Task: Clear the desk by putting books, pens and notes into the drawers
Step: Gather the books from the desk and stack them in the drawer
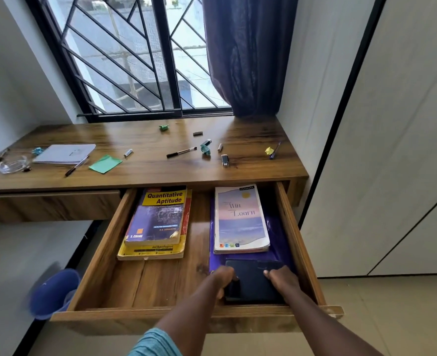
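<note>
Two hands reach into the open drawer (191, 314), the left hand (221, 278) and the right hand (280, 278) each clasping an opposite edge of one dark notebook (253, 281), fingers curled round it. The notebook sits at the drawer's near end on one purple folder (280, 235). Just beyond the hands, one pastel notebook (240, 219) lies on the same folder. Beyond and to the left of the left hand, two books are stacked, a "Quantitative Aptitude" volume (158, 217) atop a yellow book (150, 253). Farther beyond the hands, the bench (148, 173) carries three pens in plain view: a black pen (181, 152) straight ahead, a blue pen (274, 150) off to the right and a third pen (76, 167) off to the left. Also on it are one white notebook (64, 153) and one green note (105, 163).
</note>
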The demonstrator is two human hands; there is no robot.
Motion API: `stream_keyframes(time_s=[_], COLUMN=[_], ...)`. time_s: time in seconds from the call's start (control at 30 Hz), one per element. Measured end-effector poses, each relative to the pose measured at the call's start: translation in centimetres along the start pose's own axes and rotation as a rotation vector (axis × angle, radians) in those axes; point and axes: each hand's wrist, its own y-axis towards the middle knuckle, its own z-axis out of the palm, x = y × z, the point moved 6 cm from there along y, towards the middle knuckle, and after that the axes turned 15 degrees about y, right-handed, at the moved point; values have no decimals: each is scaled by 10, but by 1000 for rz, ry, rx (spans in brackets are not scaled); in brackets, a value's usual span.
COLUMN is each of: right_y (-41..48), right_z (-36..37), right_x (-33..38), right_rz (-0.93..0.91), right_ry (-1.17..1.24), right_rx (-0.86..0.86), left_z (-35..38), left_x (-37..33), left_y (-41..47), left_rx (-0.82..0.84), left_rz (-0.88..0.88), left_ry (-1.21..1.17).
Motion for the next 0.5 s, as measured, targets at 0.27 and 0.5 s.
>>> stream_keyframes(time_s=[0.27, 0.5], right_y=[0, 20], right_z=[-8, -20], right_x=[29, 130], right_rz=[-43, -284], right_ry=[-263, -330], right_rx=[-34, -148], left_z=[-24, -122], left_x=[-28, -85], left_y=[-2, 4], left_rx=[-86, -449], left_rz=[96, 245], left_ry=[326, 460])
